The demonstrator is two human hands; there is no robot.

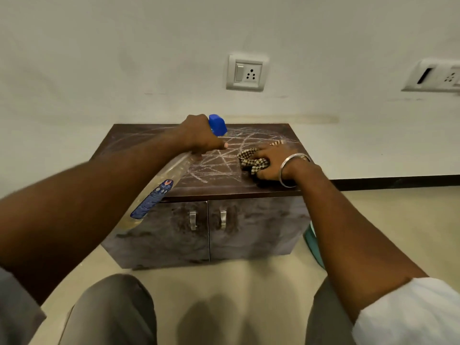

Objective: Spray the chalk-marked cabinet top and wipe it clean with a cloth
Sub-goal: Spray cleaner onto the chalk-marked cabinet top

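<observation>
At frame centre, chalk-marked dark cabinet top (129, 143), left hand (199, 135) over its middle, grip curled round a tilted spray bottle (171, 175) with blue head, right hand (271, 163) at centre right, grip bunching a checked cloth (249, 158) against the top.

Both forearms outstretched forward, left grip (199, 135) fist-tight and raised, right grip (267, 161) palm-down, fingers curled.

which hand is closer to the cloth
Right. The right hand grips the cloth on the cabinet top; the left hand is apart to its left, holding the bottle.
</observation>
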